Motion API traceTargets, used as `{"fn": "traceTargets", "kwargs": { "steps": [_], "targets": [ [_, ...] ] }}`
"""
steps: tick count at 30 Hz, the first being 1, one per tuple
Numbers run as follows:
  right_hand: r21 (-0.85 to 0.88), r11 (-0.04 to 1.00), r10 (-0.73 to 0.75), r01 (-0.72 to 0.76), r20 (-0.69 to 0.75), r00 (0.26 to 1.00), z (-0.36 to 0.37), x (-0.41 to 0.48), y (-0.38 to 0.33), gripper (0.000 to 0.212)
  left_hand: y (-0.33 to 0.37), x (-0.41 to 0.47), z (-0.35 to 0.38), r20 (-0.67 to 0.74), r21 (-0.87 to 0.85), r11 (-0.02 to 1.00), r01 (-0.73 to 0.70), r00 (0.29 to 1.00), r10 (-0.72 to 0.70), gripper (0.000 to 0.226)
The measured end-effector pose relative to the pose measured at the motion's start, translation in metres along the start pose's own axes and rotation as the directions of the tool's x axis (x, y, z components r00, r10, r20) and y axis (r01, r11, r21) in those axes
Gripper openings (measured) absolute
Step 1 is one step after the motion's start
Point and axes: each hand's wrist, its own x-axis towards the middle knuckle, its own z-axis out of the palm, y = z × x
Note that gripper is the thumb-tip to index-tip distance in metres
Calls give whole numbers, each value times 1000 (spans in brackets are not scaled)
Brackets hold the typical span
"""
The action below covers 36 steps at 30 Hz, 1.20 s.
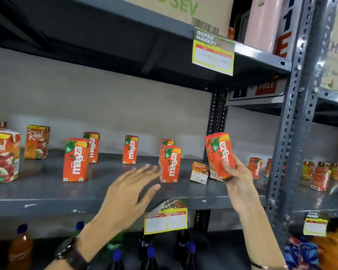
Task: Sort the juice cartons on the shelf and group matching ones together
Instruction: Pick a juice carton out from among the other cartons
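Above grey metal shelf (47,191): my right hand (237,178) clamps orange Maaza carton (219,154); left hand (129,190) spread, empty (regrouping step); next, set beside standing Maaza carton (170,164).

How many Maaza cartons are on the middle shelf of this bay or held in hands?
6. Front left; one behind it; one at centre back; front centre, partly hiding another behind; one in the right hand. More may be hidden.
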Motion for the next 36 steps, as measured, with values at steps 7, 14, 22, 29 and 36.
{"fn": "traceTargets", "kwargs": {
  "steps": [7, 14, 22, 29, 36],
  "targets": [
    [77, 993, -98, 86, 169, 981, 111, -4, 3, 52, -41, -41, -36, -15, 134, 987, 87, 996, -86, 39],
    [-391, 915, -18, 104, 217, 976, 176, 23, 53, 41, -57, -65, -37, -50, 236, 968, 80, 996, -71, 36],
    [-504, 861, 205, -64, 231, 951, 185, 29, 89, 44, -64, -70, -32, -32, 255, 965, 61, 998, -54, 36],
    [-571, 821, 204, 0, 293, 934, 185, 9, 72, 57, -56, -67, -34, -63, 147, 983, 110, 993, -102, 38],
    [-430, 723, -445, 541, 309, 840, 113, -11, -5, 48, 17, -20, -14, -240, -235, 972, -10, 970, -48, 36]
  ]
}}
